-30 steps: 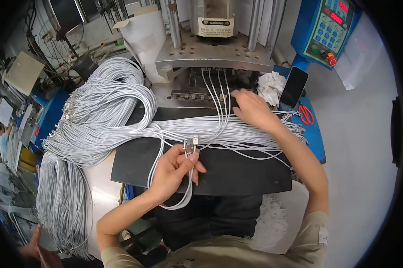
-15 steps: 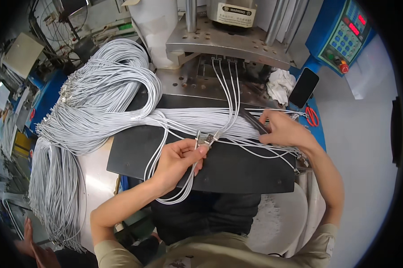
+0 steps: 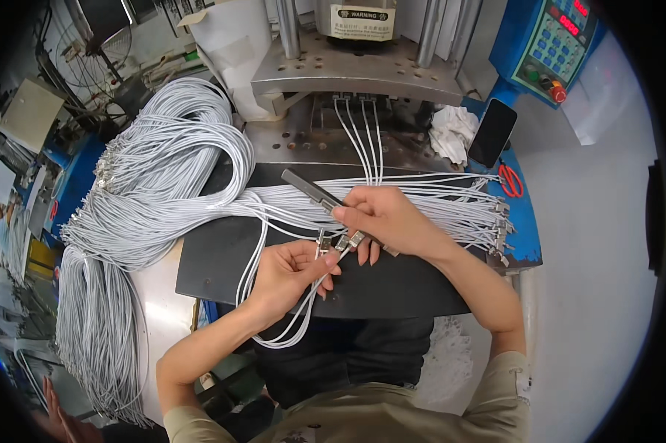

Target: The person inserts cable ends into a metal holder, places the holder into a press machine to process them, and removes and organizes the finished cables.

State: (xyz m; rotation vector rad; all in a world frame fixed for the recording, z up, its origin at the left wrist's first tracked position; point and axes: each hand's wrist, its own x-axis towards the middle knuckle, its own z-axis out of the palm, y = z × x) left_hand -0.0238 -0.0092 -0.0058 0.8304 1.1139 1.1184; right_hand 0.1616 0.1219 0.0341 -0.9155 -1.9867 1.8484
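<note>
My left hand (image 3: 292,269) is closed in a pinch on a few white cables whose metal plug ends (image 3: 324,241) stick up past the fingertips. The cables loop down below that hand. Right beside it, my right hand (image 3: 385,218) grips a dark narrow bar (image 3: 309,189), which points up and to the left over the cable bundle (image 3: 421,203). The lower fingers of this hand are close to the plugs; whether they touch them I cannot tell. Behind both hands, several white cables (image 3: 362,136) run up into the metal mould of a press (image 3: 348,74).
A black board (image 3: 222,258) lies under the hands. Thick coils of white cable (image 3: 178,140) are heaped at left, with more hanging off the edge. At right are a white cloth (image 3: 452,133), a phone (image 3: 493,133), red-handled scissors (image 3: 510,181) and a blue control box (image 3: 551,52).
My right hand has moved left with the dark bar, from over the bundle's right part to beside my left hand. My left hand still holds the plugs. The view has shifted slightly.
</note>
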